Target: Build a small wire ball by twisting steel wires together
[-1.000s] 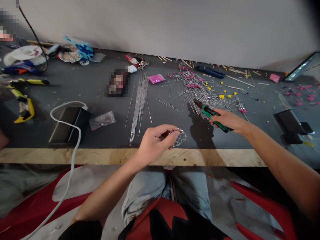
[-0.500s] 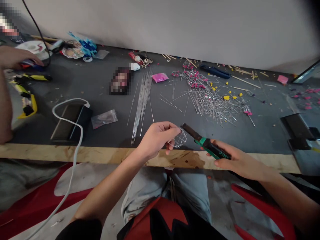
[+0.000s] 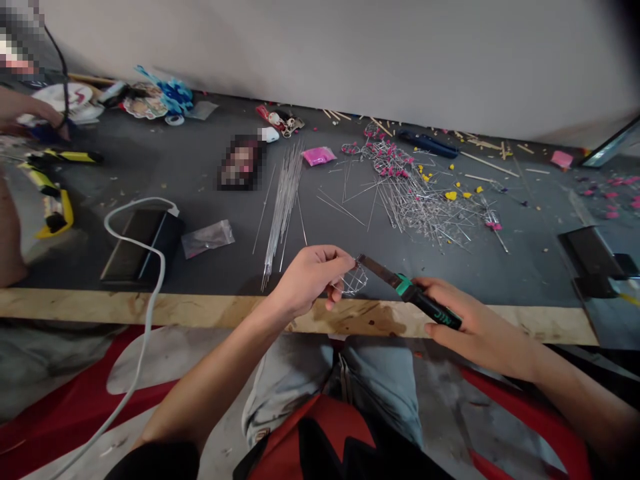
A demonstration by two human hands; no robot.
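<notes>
My left hand (image 3: 320, 273) pinches a small rounded frame of bent silver wire (image 3: 356, 280) just above the table's front edge. Closed around the black-and-green handles of a pair of pliers (image 3: 430, 305) is my right hand (image 3: 467, 327). The pliers' dark jaws point left, their tip right at the top of the wire frame by my left fingertips. Whether the jaws grip the wire is too small to tell. Beyond my left hand lies a bundle of straight wires (image 3: 284, 207). A tangled heap of wires (image 3: 425, 207) with pink and yellow bits lies farther right.
A power bank (image 3: 143, 245) with a white cable (image 3: 163, 267) lies left, near a plastic bag (image 3: 207, 239). Yellow-black tools (image 3: 55, 193) lie farther left, near another person's hand (image 3: 37, 110). A pink packet (image 3: 319, 156) and blue-handled tool (image 3: 429, 143) lie farther back.
The pliers have moved slightly left, bringing their tip to the wire frame. My left hand has shifted a little left. The other person's hand has drawn left.
</notes>
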